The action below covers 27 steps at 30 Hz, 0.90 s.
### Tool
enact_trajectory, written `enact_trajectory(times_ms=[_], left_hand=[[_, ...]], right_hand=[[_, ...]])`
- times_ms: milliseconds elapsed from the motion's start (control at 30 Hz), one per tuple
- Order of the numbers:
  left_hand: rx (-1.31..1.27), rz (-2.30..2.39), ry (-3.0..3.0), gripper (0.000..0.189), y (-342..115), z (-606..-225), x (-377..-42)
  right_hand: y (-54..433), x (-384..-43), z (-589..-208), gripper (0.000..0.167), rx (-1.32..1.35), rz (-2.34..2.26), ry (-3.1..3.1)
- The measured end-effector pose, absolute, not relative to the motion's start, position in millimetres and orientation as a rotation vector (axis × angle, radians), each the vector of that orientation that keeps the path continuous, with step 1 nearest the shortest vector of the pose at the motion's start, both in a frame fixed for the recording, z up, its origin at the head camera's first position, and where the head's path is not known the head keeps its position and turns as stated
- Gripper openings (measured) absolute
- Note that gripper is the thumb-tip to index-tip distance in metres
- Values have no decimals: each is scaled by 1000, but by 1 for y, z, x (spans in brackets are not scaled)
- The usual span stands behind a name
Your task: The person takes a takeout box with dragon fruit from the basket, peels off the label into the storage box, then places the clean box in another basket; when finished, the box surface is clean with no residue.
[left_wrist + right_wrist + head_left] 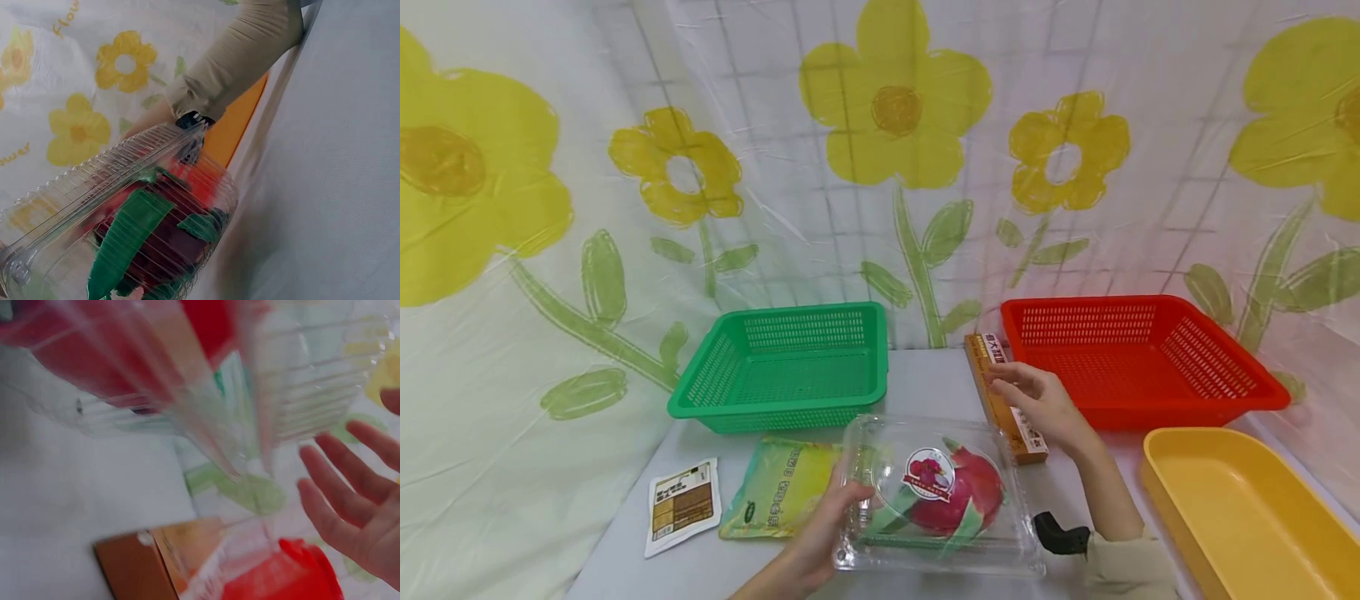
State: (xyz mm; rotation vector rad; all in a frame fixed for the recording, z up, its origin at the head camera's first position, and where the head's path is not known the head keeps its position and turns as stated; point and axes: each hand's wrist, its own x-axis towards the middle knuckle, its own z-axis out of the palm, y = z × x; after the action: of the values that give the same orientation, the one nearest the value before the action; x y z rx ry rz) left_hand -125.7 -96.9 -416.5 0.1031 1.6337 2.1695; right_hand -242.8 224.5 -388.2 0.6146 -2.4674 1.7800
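A clear plastic clamshell box [929, 475] with a round label on its lid holds a red dragon fruit [987, 492] with green scales. My left hand [820, 529] grips the box at its left side, thumb over the edge, above the table's front. Beyond the box's right corner, my right hand [1037, 402] is raised with loosely bent fingers and nothing in them. In the right wrist view its fingers [337, 487] spread apart, close to the box's edge. Behind that hand lies a long brown carton [1000, 408]. The left wrist view shows the fruit [165, 234] through the ribbed plastic.
A green basket [820, 412] stands at the back left, a red basket [1150, 415] at the back right. A yellow tray [1247, 500] is at the right. To the left lie a yellow-green packet [767, 487] and a small white-and-brown pouch [682, 506]. A flowered curtain [775, 250] hangs behind.
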Motion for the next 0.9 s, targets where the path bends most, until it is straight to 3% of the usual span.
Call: enact_trajectory(times_ms=[433, 900], left_hand=[[96, 2196, 1586, 90, -85, -422, -130], [57, 2202, 1617, 90, -63, -434, -128]], right_hand=[[253, -225, -373, 46, 721, 1629, -2842], [265, -222, -377, 54, 819, 1756, -2936]])
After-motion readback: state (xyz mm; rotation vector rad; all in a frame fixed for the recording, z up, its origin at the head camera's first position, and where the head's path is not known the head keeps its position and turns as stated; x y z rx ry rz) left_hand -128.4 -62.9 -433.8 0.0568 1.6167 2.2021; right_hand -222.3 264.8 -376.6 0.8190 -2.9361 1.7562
